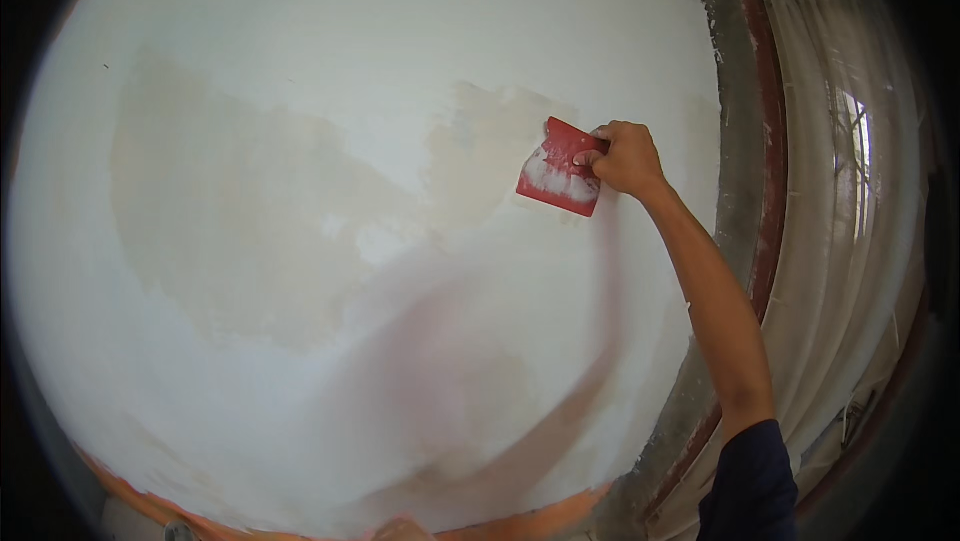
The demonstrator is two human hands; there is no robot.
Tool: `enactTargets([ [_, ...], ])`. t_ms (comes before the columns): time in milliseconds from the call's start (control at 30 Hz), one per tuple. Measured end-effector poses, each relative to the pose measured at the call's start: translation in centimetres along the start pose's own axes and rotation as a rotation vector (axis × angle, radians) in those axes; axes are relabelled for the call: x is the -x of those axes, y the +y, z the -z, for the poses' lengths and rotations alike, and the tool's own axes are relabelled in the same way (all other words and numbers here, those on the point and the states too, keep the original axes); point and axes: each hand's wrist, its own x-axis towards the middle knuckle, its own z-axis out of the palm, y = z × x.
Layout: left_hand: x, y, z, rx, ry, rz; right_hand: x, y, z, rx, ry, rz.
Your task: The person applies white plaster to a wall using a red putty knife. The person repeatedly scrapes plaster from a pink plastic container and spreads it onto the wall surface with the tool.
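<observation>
My right hand (630, 158) is closed on a red putty scraper (572, 189), a flat squarish blade smeared with white putty. Its blade lies against or very near the white wall (300, 1), right of the middle. Around the blade the wall shows a damp-looking beige patch (480, 146), and a larger beige patch (230, 211) spreads to the left. At the lower edge a small bit of skin shows, seemingly my left hand (402, 531); its fingers are hidden.
A bare grey strip (740, 181) borders the white wall on the right. Beyond it stand a dark red frame (770, 141) and a pale translucent curtain or sheet (840, 171). An orange band (550, 519) runs along the bottom of the wall.
</observation>
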Motion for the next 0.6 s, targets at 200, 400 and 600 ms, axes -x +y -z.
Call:
enactTargets([
  [200,3.0,-1.3,-2.4,0.050,0.034,-0.022,-1.4,0.0,3.3,0.113,0.125,0.142],
  [400,6.9,0.5,-0.7,0.048,-0.010,-0.007,-2.1,-1.1,10.4,0.028,0.277,0.051],
  [600,9.6,1.8,2.7,0.037,0.004,-0.032,5.5,-3.2,12.6,-0.325,0.548,0.312],
])
